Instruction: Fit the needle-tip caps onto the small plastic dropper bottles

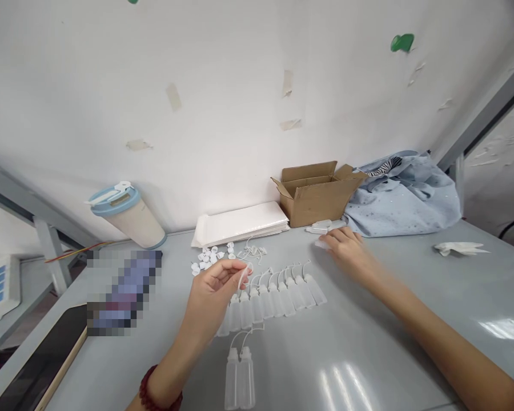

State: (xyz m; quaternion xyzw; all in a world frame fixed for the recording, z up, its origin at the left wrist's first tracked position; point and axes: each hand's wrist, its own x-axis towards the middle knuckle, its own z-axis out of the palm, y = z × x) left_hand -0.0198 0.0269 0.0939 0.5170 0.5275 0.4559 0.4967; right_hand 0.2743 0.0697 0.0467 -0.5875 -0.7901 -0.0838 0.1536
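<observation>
Between the thumb and fingers of my left hand (218, 279) is a thin white curved tube (242, 275). Below and right of it stretches a row of small translucent squeeze bottles (277, 299), lying side by side with bent thin tubes at their necks. Two more bottles of that kind (240, 379) lie nearer me. My right hand (346, 248), slightly blurred, has its fingers closed on a translucent bottle (322, 244), partly hidden, in front of the carton. Just behind it lies another clear bottle (319, 227). White caps (205, 258) and loose tube pieces (256, 251) are scattered behind my left hand.
An open cardboard box (321, 200) stands against the wall beside a stack of white padded envelopes (242, 224). Right of it lies blue fabric (405, 200); farther right, a crumpled tissue (458, 248). On the left are a tumbler (132, 220), a pixelated item (126, 294) and a phone-like device (43, 359).
</observation>
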